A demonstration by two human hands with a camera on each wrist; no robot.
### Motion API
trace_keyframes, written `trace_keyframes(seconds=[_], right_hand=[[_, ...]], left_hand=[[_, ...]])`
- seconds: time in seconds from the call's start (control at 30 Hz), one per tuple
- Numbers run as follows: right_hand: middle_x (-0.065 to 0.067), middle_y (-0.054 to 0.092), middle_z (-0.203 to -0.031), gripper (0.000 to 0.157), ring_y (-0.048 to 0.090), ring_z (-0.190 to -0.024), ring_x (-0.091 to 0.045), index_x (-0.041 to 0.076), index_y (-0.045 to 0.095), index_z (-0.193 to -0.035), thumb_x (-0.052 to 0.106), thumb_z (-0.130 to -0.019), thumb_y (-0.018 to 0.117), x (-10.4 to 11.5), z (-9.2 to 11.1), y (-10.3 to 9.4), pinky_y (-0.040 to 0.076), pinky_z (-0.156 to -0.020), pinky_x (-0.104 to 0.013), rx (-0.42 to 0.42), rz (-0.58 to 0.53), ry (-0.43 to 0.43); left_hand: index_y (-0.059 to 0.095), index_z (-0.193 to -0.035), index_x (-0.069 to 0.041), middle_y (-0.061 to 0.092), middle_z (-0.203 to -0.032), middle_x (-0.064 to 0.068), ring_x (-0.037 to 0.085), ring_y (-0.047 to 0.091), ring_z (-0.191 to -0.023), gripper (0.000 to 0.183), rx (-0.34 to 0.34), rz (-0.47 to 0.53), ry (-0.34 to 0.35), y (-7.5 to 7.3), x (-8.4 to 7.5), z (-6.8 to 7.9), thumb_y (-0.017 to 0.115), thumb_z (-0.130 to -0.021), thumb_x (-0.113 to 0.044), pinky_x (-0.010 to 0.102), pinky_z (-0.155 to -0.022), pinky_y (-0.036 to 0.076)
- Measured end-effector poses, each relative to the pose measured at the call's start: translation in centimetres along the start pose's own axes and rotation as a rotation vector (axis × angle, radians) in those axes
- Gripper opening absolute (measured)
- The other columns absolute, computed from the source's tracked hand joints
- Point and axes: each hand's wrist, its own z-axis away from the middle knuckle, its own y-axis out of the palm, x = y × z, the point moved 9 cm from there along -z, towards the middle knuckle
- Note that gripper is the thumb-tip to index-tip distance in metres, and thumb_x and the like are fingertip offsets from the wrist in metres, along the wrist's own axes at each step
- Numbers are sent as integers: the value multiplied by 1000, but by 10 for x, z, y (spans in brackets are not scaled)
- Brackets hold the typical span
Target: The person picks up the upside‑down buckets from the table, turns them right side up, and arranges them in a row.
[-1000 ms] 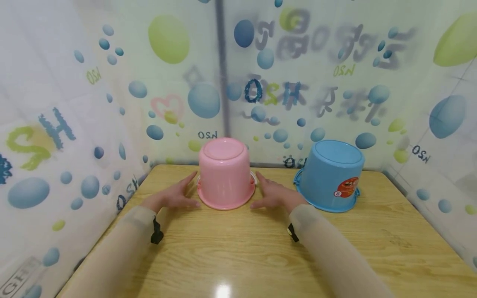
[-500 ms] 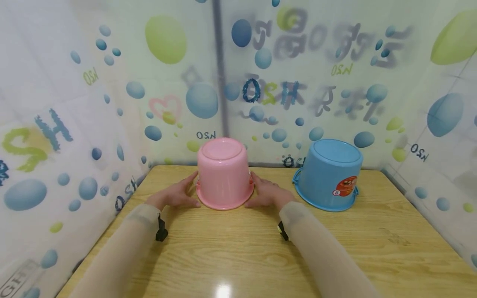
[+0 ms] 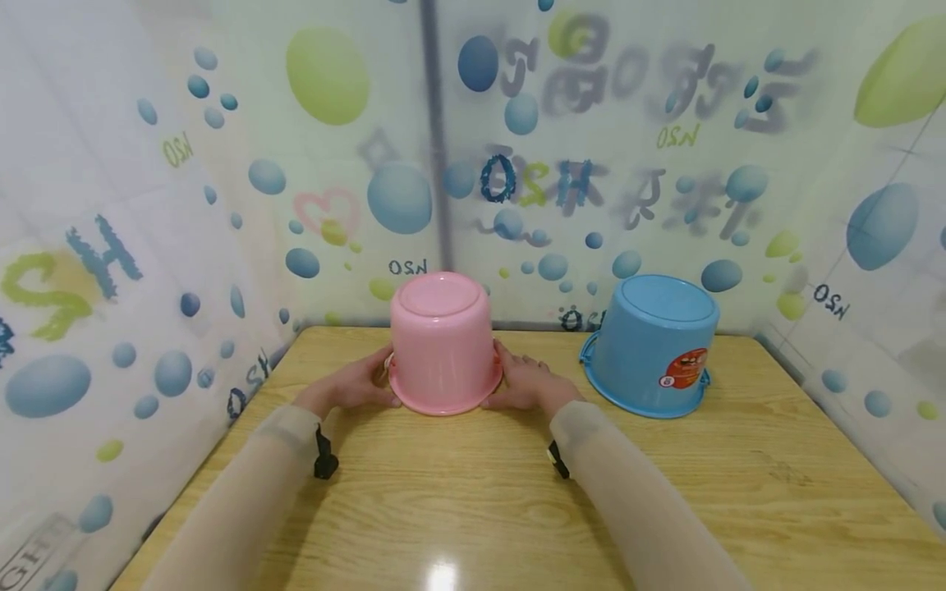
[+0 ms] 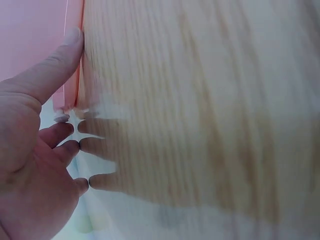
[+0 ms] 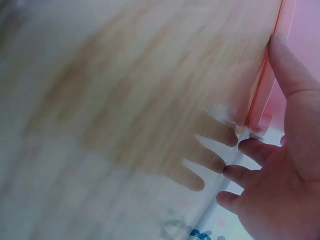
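Note:
An upside-down pink bucket [image 3: 442, 353] stands on the wooden table, its base facing up. My left hand [image 3: 360, 384] grips its left side low at the rim. On the opposite side my right hand [image 3: 528, 384] holds the rim in the same way. In the left wrist view, the left thumb [image 4: 55, 67] lies along the pink rim, with the other fingers bent near the handle's joint. The right wrist view has the right thumb [image 5: 290, 70] against the rim and the remaining fingers reaching round behind.
To the right, an upside-down blue bucket [image 3: 650, 349] with a red sticker stands a short way from my right hand. Patterned curtains [image 3: 621, 148] enclose the back and both sides of the wooden table [image 3: 473, 492].
Both hands have closed in on the pink bucket; the right hand moved left to meet its rim and the left shifted slightly inward. The buckets have stayed in place.

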Motion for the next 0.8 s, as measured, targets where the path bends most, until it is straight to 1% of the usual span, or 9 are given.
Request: trace_keyframes(seconds=[0.23,0.37,0.53,0.67,0.8], right_hand=[[-5,15,-172,121,18,-156,-40,25,-3,-166,73,-81,69,1,0,1,15,-125,-62,-3,0,-14],[-5,19,-171,121,20,-156,-39,24,-3,-166,74,-82,68,1,0,0,14,-125,-62,-11,7,-24],[-7,22,-170,121,22,-156,-38,26,-5,-165,73,-82,68,1,2,-2,11,-124,-64,-7,-39,-37],[-3,22,-170,117,23,-156,-33,33,-7,-164,74,-83,66,2,4,-5,9,-124,-65,-12,-105,-69],[2,19,-171,111,23,-156,-31,42,-9,-162,77,-84,62,3,6,-7,11,-125,-64,-5,-164,-98]], left_hand=[[6,-166,-27,12,-171,14,39,10,-157,118,-24,1,22,-1,-3,2,86,-81,-41,60,-125,10],[7,-166,-30,12,-171,14,40,10,-157,117,-31,10,26,-2,-4,4,85,-81,-43,62,-125,11],[7,-165,-33,12,-171,12,40,10,-157,115,-31,27,28,-3,-4,6,84,-81,-45,61,-125,13],[8,-165,-36,13,-172,9,38,12,-157,113,-36,30,32,-6,-2,9,82,-82,-50,60,-125,14],[10,-164,-38,16,-171,5,39,15,-157,109,-46,29,33,-10,1,14,79,-82,-56,63,-124,15]])
